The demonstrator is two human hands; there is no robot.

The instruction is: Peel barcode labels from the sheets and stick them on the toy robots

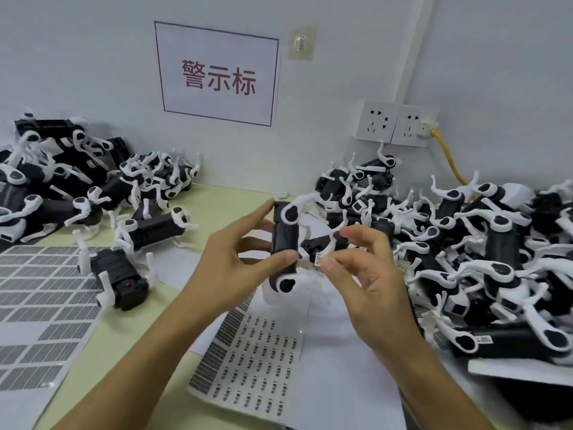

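My left hand (235, 259) grips a black toy robot (284, 240) with white legs, held upright above the table's middle. My right hand (366, 271) pinches a small white barcode label (318, 260) between thumb and forefinger, just right of the robot's body and apart from it. Below my hands lies a label sheet (248, 352) with several rows of small printed labels. A second sheet (40, 299) of grey barcode labels lies at the left.
A heap of black-and-white toy robots (483, 249) fills the right side, another heap (62, 187) the back left. One robot (121, 277) stands alone on the left sheet. The wall carries a sign (217, 76) and sockets (393, 124) with a yellow cable.
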